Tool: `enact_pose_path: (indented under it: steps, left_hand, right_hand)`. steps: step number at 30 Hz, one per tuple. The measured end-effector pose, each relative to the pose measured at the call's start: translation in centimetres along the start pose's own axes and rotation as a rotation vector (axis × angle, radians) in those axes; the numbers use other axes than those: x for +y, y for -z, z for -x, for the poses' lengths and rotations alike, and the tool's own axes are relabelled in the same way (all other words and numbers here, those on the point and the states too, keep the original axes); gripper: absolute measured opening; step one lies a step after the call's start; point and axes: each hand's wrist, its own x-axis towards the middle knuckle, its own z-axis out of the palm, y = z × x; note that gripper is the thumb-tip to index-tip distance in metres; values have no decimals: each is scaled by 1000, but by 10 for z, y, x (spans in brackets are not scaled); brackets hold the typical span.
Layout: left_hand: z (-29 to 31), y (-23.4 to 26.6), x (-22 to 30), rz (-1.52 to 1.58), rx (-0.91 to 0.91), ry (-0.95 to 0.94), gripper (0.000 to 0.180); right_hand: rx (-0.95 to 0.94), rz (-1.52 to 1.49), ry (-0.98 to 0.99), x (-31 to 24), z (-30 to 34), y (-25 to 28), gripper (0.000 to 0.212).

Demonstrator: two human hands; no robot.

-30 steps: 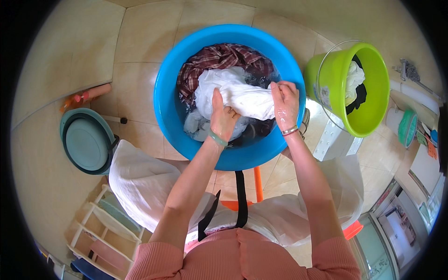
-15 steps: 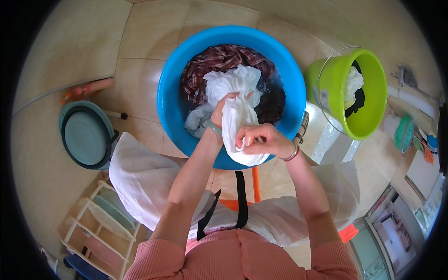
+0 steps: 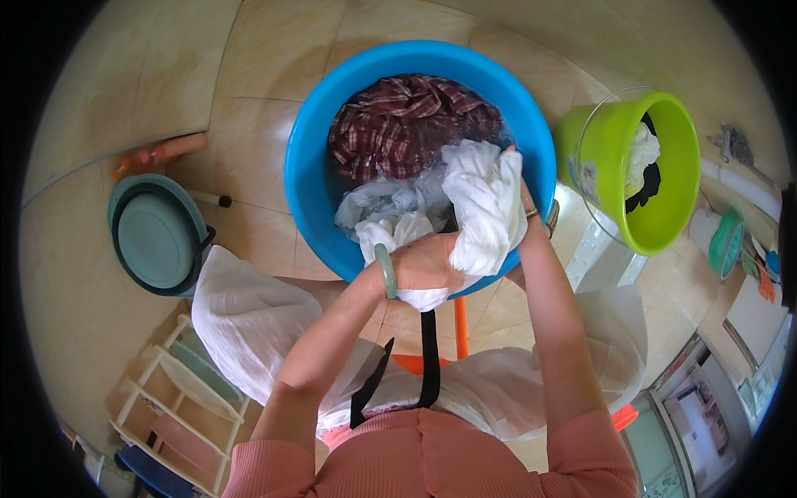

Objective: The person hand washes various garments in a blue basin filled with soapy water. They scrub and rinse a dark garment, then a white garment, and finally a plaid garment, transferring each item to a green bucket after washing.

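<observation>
Both hands on the white cloth, held over the near rim of the blue basin. Left hand is clenched around the lower end of the cloth, green bangle on that wrist. Right hand is mostly hidden behind the bunched cloth; it grips the upper part, fingers wrapped in the fabric, exact closure can't be fully seen but it is grasping. Cloth is twisted into a thick roll between the 2 hands, its lower end hanging just past the basin edge.

Inside the basin: a red plaid garment at the far side, a pale wet piece beside the cloth, dark water under them.

Right of the basin, just beside it: a green bucket with white and black clothes in it. Left, well apart: a teal basin on the tile floor. White rack at lower left. Person's lap is covered by a white apron with black straps.
</observation>
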Motion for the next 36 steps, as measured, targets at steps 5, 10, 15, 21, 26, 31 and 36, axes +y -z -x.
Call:
enact_pose_path:
  steps: [5,10,15,21,26,31,36]
  left_hand:
    - [-33,31,-91,12,204,-103,68]
    - [-56,70,-120,-243,797,-91,75]
    - [-53,65,-86,-1145,1194,-24,83]
    - [-91,69,-97,216,880,103,72]
    - [-126,94,-127,363,912,246,52]
    - [-167,107,-189,-21,981,-69,45]
    - [-108,69,-115,1117,691,-197,66]
  right_hand:
    - [359,219,344,-17,-8,-2,34]
    - [323,1017,385,-23,-1,9,22]
    - [612,1839,739,-13,-10,11,44]
    - [428,2165,489,24,-57,-3,70]
    - [454,2374,111,40,-94,19,65]
    - [594,2009,0,23,-133,33,44]
    - [386,1459,571,13,-83,-9,34]
